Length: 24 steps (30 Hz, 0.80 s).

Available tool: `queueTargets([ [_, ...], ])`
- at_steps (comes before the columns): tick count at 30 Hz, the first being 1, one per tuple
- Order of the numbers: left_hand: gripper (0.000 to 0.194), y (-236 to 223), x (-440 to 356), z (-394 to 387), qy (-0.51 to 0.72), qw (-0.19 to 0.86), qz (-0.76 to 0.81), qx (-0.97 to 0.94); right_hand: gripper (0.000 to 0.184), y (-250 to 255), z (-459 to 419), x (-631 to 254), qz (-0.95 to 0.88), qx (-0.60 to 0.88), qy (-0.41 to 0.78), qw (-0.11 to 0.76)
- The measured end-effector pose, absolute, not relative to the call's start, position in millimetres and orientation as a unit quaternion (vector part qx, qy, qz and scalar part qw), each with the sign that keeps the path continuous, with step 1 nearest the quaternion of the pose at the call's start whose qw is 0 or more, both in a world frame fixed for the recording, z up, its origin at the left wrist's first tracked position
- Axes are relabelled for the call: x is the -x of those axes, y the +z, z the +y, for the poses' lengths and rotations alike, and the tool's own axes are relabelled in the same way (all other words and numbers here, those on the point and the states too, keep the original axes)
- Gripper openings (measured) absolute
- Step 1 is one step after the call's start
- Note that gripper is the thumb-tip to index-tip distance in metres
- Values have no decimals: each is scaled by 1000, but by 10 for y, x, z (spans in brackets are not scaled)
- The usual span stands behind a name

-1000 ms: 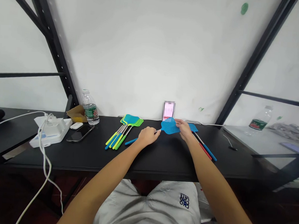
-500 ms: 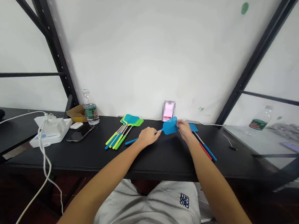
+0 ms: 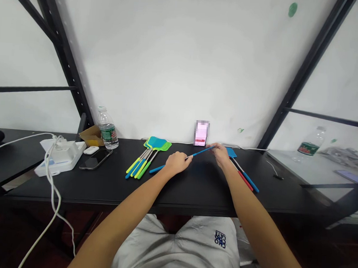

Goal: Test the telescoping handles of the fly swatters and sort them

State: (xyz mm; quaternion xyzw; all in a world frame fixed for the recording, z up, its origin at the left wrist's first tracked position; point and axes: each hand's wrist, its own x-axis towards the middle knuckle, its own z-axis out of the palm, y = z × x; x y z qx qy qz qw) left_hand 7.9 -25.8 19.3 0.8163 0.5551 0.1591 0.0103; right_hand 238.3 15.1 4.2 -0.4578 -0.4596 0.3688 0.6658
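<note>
Between my hands a blue fly swatter (image 3: 202,151) is held above the table, its head seen edge-on as a thin line. My left hand (image 3: 177,162) is closed round its metal shaft, and the blue handle sticks out to the left. The far edge of the head is pinched by the fingers of my right hand (image 3: 219,153). To the left lies a fanned pile of fly swatters (image 3: 158,142) with yellow, blue and green handles. Right of my right hand lie more swatters, one with a blue handle (image 3: 250,181) and one with a red handle (image 3: 245,181).
A phone (image 3: 201,133) with a lit screen leans on the wall behind my hands. At left are a water bottle (image 3: 108,133), a dark phone (image 3: 96,159), a white case (image 3: 91,150), a cardboard box (image 3: 92,136) and a power strip (image 3: 62,159) with cables. A glass panel stands at right.
The swatter's head has turned from showing its flat face to lying edge-on. Both hands keep their hold in nearly the same place.
</note>
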Motion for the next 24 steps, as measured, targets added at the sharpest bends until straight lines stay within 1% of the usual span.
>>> queueTargets([
  [5, 65, 203, -77, -268, 165, 10, 556, -815, 5, 43, 139, -2376, -462, 451, 351, 679],
  [14, 66, 194, -71, -267, 171, 0, 558, -812, 10, 29, 149, -2398, -461, 461, 353, 671],
  [19, 65, 207, -75, -275, 165, 2, 568, -807, 15, 23, 132, -2383, -494, 470, 330, 653],
  [24, 65, 196, -76, -262, 164, 5, 563, -810, 21, 13, 108, -2396, -554, 517, 255, 601],
])
